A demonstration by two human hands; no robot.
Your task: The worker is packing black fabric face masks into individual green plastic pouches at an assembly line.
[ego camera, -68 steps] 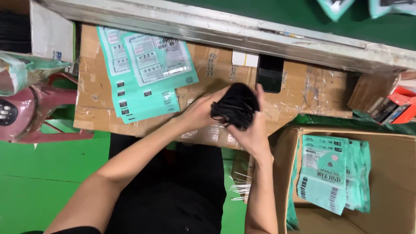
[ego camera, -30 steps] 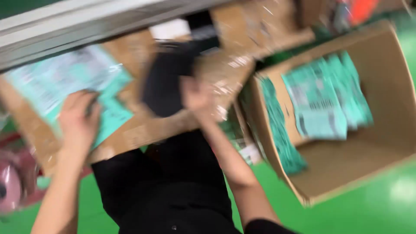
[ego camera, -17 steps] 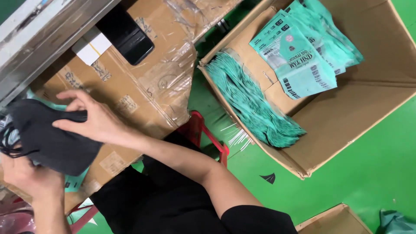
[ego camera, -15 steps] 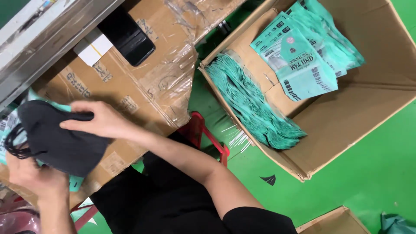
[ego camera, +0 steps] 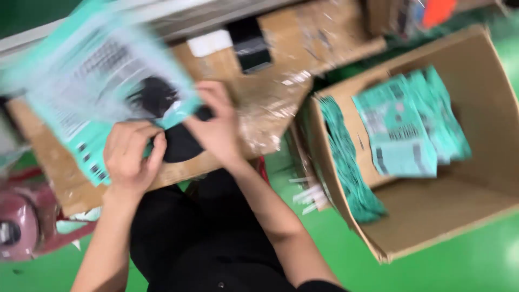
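The person sits at a cardboard-covered counter, both hands close together over its near edge. The left hand is curled around the lower edge of a teal mailing bag, which is lifted and tilted up toward the far left corner of the counter; the bag is badly blurred, so its print cannot be made out. The right hand grips a black piece of cloth just beside the bag's opening, fingers closed on it. Part of the cloth shows dark through the bag's clear face, and part hangs out below between the two hands, so it sits half inside the bag.

Under the lifted bag more teal bags lie flat near the counter's left edge. Toward the far edge rest a black phone and a small white box, side by side.

To the right of the counter stands an open cardboard box on the green floor. Inside it, filled teal bags lie against the far wall, and a row of them stands on edge along the left wall. A pink stool sits at the left.
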